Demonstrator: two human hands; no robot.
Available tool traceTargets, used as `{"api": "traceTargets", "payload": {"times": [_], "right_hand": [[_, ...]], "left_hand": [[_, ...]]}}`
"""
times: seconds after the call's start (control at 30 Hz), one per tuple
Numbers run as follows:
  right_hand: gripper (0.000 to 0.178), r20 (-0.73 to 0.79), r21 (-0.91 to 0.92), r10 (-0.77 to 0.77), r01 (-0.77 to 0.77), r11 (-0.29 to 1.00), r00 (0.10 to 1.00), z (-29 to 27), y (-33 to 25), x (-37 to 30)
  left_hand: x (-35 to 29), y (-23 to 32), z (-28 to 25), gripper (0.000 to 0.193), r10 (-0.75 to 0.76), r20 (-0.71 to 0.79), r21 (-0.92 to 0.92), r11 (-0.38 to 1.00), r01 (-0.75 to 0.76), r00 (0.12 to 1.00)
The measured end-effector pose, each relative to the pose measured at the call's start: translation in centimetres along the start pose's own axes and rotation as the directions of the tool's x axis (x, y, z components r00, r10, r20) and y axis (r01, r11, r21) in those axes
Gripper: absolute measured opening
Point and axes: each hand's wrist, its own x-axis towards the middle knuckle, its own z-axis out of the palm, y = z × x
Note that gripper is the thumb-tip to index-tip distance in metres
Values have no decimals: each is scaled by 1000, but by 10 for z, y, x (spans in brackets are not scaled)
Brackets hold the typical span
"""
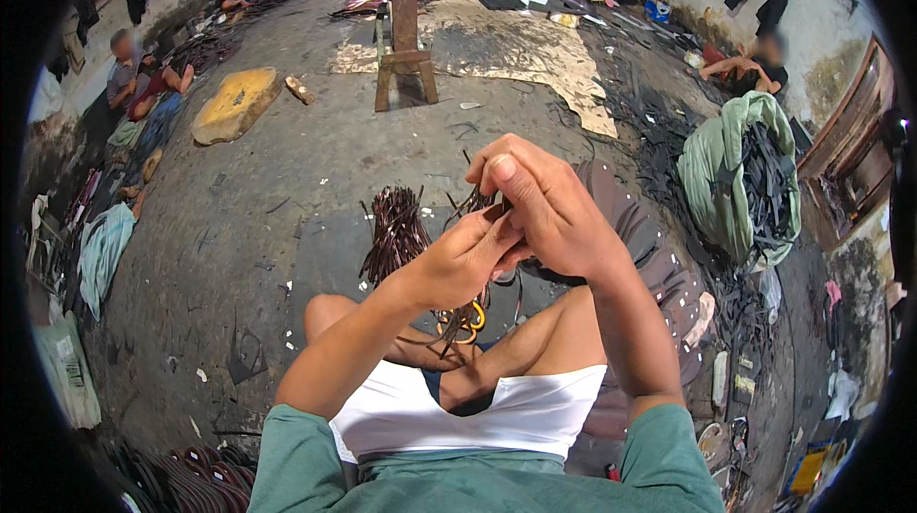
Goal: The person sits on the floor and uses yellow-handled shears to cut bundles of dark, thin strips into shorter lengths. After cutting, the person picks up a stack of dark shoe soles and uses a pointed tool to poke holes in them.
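Note:
My left hand (463, 260) and my right hand (549, 212) meet in front of my chest, fingers closed together. Thin dark brown strips (472, 200) are pinched between them; some ends stick out past the left hand and others appear to hang below. The exact grip is partly hidden by my fingers. Beyond my left wrist, a thick bundle of similar glossy strips (394, 226) rests on a dark mat (325, 250). Yellow-handled scissors (477, 322) are between my crossed legs, partly covered by hanging strips.
Dark brown slit sheets (659, 245) spread at my right. Past them stands a green sack (712, 169) full of black strips. Ahead are a wooden stand (405, 64) and a yellow-topped block (234, 107). Several people sit along the walls. Scraps litter the floor.

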Motion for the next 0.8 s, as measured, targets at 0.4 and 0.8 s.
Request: {"api": "traceTargets", "payload": {"times": [0.4, 0.8], "right_hand": [[30, -31, 440, 358, -308, 843, 933, 125, 65, -77], [26, 151, 53, 341, -352, 934, 928, 100, 71, -131]], "left_hand": [[42, 89, -71, 36, 396, -508, -98, 855, -509, 765], [7, 109, -180, 34, 383, -806, 141, 864, -483, 451]]}}
